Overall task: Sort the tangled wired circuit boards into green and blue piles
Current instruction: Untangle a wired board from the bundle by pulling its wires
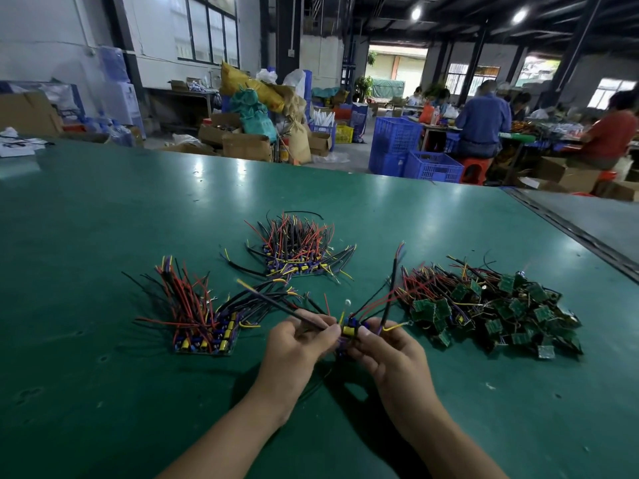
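Between my two hands I hold a small blue circuit board (pixel 350 330) with a yellow part and red, black and yellow wires. My left hand (pixel 297 344) pinches its black wire on the left side. My right hand (pixel 387 350) grips the board's right side. A neat row of blue boards (pixel 207 340) with upright wires lies to the left. A second blue pile (pixel 297 257) sits farther back. A loose heap of green boards (pixel 498 309) with tangled wires lies to the right.
The green table (pixel 103 236) stretches far on all sides, with its right edge (pixel 570 229) running diagonally. Papers (pixel 17 143) lie at the far left corner. Beyond it stand blue crates (pixel 397 143), boxes and seated people.
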Demonstrator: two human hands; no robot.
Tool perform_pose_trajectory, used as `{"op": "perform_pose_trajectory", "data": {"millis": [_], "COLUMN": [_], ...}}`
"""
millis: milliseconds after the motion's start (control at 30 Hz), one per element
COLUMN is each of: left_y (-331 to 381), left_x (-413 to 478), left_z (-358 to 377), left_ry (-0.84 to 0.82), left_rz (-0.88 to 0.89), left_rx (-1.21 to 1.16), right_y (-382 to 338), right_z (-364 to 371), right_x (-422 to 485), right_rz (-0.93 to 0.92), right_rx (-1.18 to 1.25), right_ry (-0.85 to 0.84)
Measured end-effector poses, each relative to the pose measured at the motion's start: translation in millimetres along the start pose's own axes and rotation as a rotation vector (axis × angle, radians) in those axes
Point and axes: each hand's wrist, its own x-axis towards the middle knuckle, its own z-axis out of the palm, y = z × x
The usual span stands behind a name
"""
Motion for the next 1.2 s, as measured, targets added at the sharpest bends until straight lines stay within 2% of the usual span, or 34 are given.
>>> {"op": "perform_pose_trajectory", "data": {"millis": [133,300,500,700,1200], "left_y": [-6,-6,-7,-5,-3], "left_x": [-1,-1,-1,0,1], "left_z": [-1,3,2,0,-3], "left_ry": [-0.087,-0.053,-0.092,-0.125,-0.180], "left_rz": [0.060,0.050,-0.028,-0.123,-0.099], "left_rx": [0.203,0.158,0.133,0.040,0.118], "right_y": [2,1,1,-5,-8], "right_z": [-1,-1,0,-1,-6], "right_x": [0,-2,-3,-4,0], "right_rz": [-0.060,-0.110,-0.072,-0.049,-0.023], "right_rx": [-0.196,-0.400,-0.364,-0.379,-0.364], "right_ry": [-0.004,-0.070,-0.063,-0.134,-0.232]}}
